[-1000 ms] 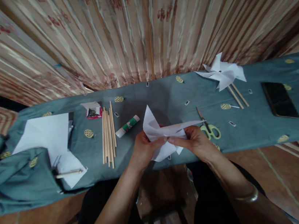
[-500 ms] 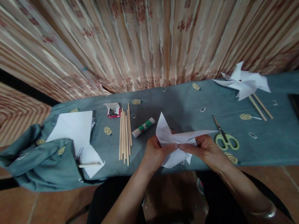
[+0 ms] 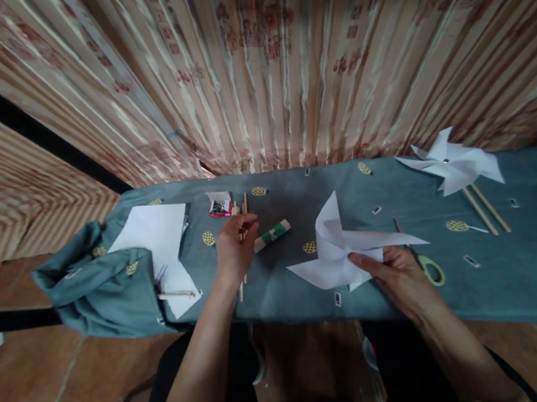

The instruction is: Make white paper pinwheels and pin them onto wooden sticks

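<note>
White folded-paper pinwheel [image 3: 337, 251] R of green-and-white glue stick [image 3: 273, 234], pinched nr centre by R hand [image 3: 401, 272], thumb on top. L hand [image 3: 235, 241] well apart, L of glue stick, over pale wooden sticks [image 3: 245, 203], fingers curled; can't tell if gripping.

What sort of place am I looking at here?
Probably a craft spot in someone's home: a patterned curtain hangs behind, a pineapple-print tablecloth covers the work surface, and the right hand holds a paper pinwheel.
</note>
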`<state>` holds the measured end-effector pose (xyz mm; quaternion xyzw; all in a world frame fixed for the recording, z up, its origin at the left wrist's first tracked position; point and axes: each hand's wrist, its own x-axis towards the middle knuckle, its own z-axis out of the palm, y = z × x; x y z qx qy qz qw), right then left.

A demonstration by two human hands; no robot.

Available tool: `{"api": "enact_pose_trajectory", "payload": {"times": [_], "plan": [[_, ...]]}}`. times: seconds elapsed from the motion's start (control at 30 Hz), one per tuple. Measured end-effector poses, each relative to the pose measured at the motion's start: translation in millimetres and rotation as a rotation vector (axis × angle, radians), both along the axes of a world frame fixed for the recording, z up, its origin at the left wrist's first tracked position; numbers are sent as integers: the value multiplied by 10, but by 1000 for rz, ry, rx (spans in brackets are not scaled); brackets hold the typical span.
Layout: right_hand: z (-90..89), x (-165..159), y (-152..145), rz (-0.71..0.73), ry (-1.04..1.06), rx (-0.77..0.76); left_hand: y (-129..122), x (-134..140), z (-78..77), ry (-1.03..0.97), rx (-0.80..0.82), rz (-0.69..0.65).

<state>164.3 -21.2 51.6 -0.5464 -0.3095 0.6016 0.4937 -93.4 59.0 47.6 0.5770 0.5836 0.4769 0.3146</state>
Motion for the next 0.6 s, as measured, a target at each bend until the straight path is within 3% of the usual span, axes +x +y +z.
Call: {"api": "enact_pose_trajectory", "payload": {"times": [0.13, 0.27, 0.4, 0.6], "plan": [[4, 7, -33, 13, 8, -28, 127, -156, -166, 364, 10, -47], [10, 24, -56, 36, 21, -55, 202, -153, -266, 639, -55, -7], [20, 64, -83, 37, 41, -53, 250, -127, -276, 771, -80, 39], [57, 67, -106, 33, 46, -59, 232, -44, -197, 884, -143, -6]]}}
